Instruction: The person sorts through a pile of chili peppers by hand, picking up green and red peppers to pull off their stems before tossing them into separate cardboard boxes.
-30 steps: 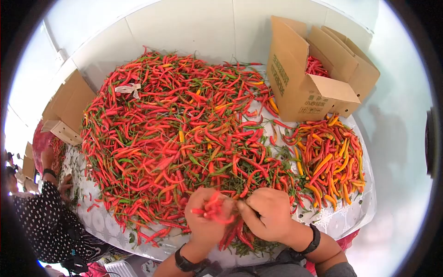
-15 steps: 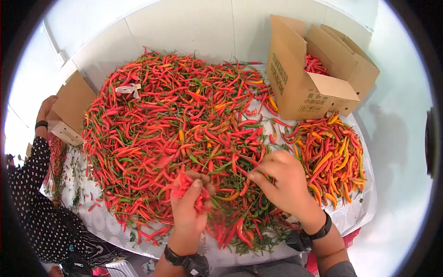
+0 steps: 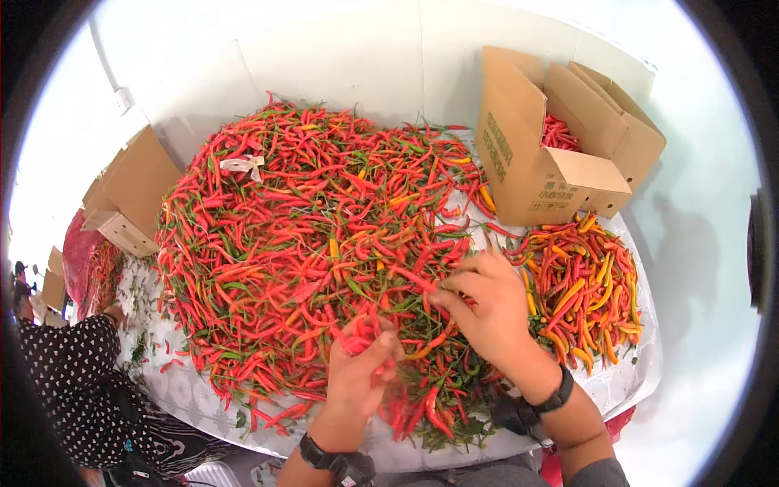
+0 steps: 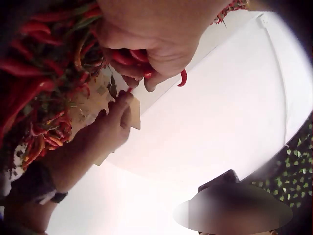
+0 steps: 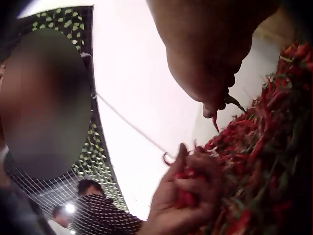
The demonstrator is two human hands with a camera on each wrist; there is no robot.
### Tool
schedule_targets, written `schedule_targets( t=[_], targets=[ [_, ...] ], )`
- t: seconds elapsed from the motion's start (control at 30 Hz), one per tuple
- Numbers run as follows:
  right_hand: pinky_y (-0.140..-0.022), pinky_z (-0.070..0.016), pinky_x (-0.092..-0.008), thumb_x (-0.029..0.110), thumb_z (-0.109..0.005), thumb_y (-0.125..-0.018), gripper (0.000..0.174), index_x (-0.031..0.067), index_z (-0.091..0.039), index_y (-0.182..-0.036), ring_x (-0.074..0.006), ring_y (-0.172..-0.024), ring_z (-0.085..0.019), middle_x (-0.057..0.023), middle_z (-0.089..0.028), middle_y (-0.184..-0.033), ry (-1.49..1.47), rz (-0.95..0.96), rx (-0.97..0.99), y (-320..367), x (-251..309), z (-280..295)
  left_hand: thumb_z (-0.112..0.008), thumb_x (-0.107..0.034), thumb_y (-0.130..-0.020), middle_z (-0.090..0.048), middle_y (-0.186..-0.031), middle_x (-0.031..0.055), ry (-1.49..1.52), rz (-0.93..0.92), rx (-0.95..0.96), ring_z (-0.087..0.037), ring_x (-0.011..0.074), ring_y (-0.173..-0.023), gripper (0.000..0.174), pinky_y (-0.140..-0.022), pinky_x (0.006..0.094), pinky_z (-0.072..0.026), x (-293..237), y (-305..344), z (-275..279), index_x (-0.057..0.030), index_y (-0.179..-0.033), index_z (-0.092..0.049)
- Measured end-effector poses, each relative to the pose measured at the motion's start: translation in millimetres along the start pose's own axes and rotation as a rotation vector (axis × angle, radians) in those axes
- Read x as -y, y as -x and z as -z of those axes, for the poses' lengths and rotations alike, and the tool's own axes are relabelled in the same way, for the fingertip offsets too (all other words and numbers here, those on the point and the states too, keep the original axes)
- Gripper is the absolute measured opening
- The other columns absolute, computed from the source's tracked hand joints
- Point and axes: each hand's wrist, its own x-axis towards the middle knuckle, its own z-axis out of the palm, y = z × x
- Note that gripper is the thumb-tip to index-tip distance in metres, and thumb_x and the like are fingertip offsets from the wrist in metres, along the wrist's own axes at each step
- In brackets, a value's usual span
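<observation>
My left hand (image 3: 361, 377) curls round a small bunch of red chillies (image 3: 363, 334) at the near edge of a big chilli pile (image 3: 276, 243). Their red bodies show between fingers and thumb in the right wrist view. To its right and farther forward, over the pile, is my right hand (image 3: 495, 316). It pinches a single red chilli (image 5: 215, 122) between thumb and fingertips, with a green stem (image 5: 234, 102) sticking out beside the fingers. Loose red chillies and green leaves (image 3: 454, 430) lie on the table just below the hands.
A smaller heap of red and orange chillies (image 3: 584, 292) lies at the right, before an open cardboard box (image 3: 519, 174) with red chillies inside. Another cardboard box (image 3: 146, 178) stands at the left. A person in a dotted top (image 3: 65, 365) is at the left table edge.
My hands were together at the near edge; they have come apart, the right moving forward over the pile. The left still holds its bunch. The other person's arm reached to the left box, then came down.
</observation>
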Motion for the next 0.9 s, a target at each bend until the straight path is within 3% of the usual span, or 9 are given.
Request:
schedule_targets(
  t=[0.1,0.2,0.37,0.47,0.57,0.67,0.77,0.87,0.9],
  targets=[
    [-0.068,-0.0463,-0.0357,0.009,-0.074,-0.068,0.013,0.0047,-0.067,-0.078,-0.0257,-0.076,-0.057,-0.0080,-0.060,-0.082,-0.313,-0.016,0.141,19.1,18.8,15.8,-0.071,-0.006,-0.079,-0.060,-0.080,0.0026,-0.050,0.028,0.059,-0.055,0.0079,-0.063,0.027,-0.045,0.0183,-0.0373,7.9,0.0,-0.7,-0.0054,-0.103,-0.056],
    [-0.069,-0.0471,-0.0347,0.012,-0.071,-0.074,0.012,0.0069,-0.068,-0.084,-0.0258,-0.078,-0.059,-0.0081,-0.060,-0.079,-0.626,-0.192,0.299,40.7,18.4,7.9,-0.071,-0.004,-0.079,-0.061,-0.077,0.0011,-0.087,0.059,0.088,-0.052,0.0051,-0.062,0.023,-0.045,0.0182,-0.0365,10.9,3.4,-7.1,-0.0041,-0.097,-0.058],
    [-0.065,-0.0473,-0.0371,0.008,-0.068,-0.077,0.007,0.0039,-0.064,-0.081,-0.0285,-0.075,-0.060,-0.0113,-0.059,-0.074,-0.585,-0.180,0.316,50.9,12.2,7.5,-0.070,-0.001,-0.077,-0.061,-0.073,0.0002,-0.250,-0.072,0.096,-0.051,0.0050,-0.058,0.015,-0.047,0.0187,-0.0370,10.3,4.4,-11.2,-0.0037,-0.089,-0.060],
    [-0.060,-0.0472,-0.0381,0.008,-0.067,-0.075,0.007,0.0040,-0.063,-0.080,-0.0299,-0.068,-0.059,-0.0118,-0.058,-0.070,-0.531,-0.216,0.360,48.9,15.4,17.7,-0.076,-0.010,-0.075,-0.059,-0.079,0.0040,-0.408,-0.164,0.087,-0.054,0.0089,-0.059,0.031,-0.044,0.0191,-0.0386,19.1,1.4,-1.2,-0.0036,-0.095,-0.053],
    [-0.056,-0.0468,-0.0382,0.010,-0.066,-0.074,0.008,0.0042,-0.062,-0.078,-0.0303,-0.063,-0.058,-0.0120,-0.057,-0.067,-0.501,-0.255,0.315,51.0,18.6,15.8,-0.076,-0.010,-0.074,-0.057,-0.079,0.0031,-0.644,-0.349,0.059,-0.053,0.0085,-0.058,0.031,-0.045,0.0201,-0.0388,29.0,-1.4,8.5,-0.0040,-0.094,-0.053],
    [-0.054,-0.0465,-0.0387,0.013,-0.066,-0.073,0.010,0.0044,-0.060,-0.072,-0.0304,-0.060,-0.057,-0.0117,-0.055,-0.065,-0.417,-0.258,0.229,54.9,21.1,10.7,-0.072,-0.006,-0.077,-0.055,-0.080,0.0034,-1.087,-0.906,0.201,-0.052,0.0080,-0.061,0.027,-0.047,0.0207,-0.0396,27.2,-7.2,9.9,-0.0046,-0.095,-0.052],
    [-0.054,-0.0461,-0.0394,0.018,-0.066,-0.073,0.016,0.0051,-0.057,-0.068,-0.0301,-0.060,-0.057,-0.0111,-0.053,-0.063,-0.285,-0.176,0.208,55.9,18.7,11.9,-0.071,-0.002,-0.074,-0.057,-0.086,0.0036,-0.739,-0.632,0.044,-0.056,0.0133,-0.075,0.021,-0.060,0.0240,-0.0447,32.8,9.0,3.4,-0.0048,-0.089,-0.057],
    [-0.054,-0.0455,-0.0389,0.025,-0.069,-0.074,0.023,0.0059,-0.057,-0.066,-0.0295,-0.061,-0.056,-0.0101,-0.053,-0.063,-0.307,-0.059,0.334,48.5,7.2,25.9,-0.064,-0.007,-0.082,-0.055,-0.089,0.0036,-0.119,-0.235,-0.068,-0.055,0.0130,-0.076,0.019,-0.053,0.0222,-0.0427,8.8,7.7,-1.7,-0.0062,-0.096,-0.053],
    [-0.055,-0.0453,-0.0385,0.027,-0.069,-0.074,0.024,0.0061,-0.058,-0.067,-0.0292,-0.061,-0.056,-0.0097,-0.053,-0.063,-0.322,-0.024,0.419,44.5,2.2,32.4,-0.059,-0.011,-0.087,-0.053,-0.091,0.0035,-0.138,-0.291,0.005,-0.053,0.0130,-0.076,0.017,-0.048,0.0201,-0.0396,6.5,0.3,3.4,-0.0085,-0.101,-0.050]
  ],
)
